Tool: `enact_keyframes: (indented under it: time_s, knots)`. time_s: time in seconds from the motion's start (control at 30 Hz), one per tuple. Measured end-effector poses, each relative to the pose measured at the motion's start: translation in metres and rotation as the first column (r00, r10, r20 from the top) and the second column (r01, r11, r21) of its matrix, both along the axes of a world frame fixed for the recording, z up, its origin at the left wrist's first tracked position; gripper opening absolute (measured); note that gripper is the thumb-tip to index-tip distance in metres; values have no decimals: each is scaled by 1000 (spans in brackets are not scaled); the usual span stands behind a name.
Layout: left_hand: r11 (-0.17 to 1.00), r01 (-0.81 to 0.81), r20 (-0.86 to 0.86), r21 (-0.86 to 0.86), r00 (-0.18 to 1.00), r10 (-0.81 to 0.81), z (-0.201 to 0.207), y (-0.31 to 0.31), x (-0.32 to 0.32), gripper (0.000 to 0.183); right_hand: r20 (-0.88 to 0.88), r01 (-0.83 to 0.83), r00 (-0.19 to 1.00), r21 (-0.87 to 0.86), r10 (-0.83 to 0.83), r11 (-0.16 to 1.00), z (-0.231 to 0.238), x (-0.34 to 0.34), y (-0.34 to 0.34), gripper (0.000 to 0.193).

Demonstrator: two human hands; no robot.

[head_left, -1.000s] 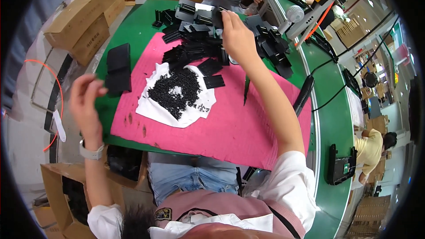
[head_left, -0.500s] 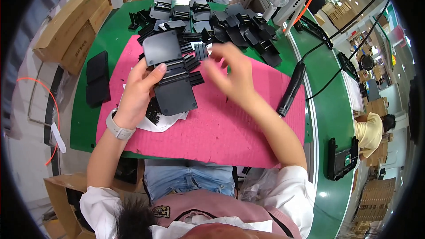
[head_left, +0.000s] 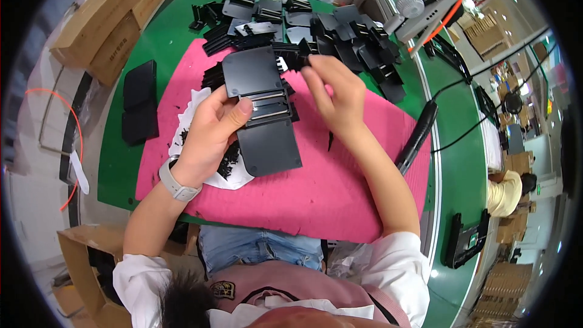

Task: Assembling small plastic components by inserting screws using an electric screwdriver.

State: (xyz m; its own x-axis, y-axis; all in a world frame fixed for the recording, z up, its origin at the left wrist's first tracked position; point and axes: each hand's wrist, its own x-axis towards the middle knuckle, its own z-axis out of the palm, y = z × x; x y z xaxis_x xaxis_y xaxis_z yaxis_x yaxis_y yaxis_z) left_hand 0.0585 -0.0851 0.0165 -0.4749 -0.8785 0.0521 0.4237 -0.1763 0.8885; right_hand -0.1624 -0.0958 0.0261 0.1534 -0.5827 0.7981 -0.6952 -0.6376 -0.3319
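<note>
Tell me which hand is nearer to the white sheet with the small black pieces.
Left. The left hand sits right over the white sheet while gripping the black hinged panel. The right hand is off to the sheet's right, beyond the panel.

Single head-worn fisheye view, looking steeply down, close over the pink mat (head_left: 340,200) on the green table (head_left: 164,48); edges bend.
</note>
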Motion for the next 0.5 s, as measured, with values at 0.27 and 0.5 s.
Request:
enact_keyframes:
  time_s: [0.27,0.5]
  knots:
    - [997,81,58,-1,995,-81,1,2,-2,43,-69,-320,940,172,335,932,19,6,22,27]
    - [997,79,39,-10,996,-79,0,2,-3,44,-5,-420,901,233,433,877,15,0,28,29]
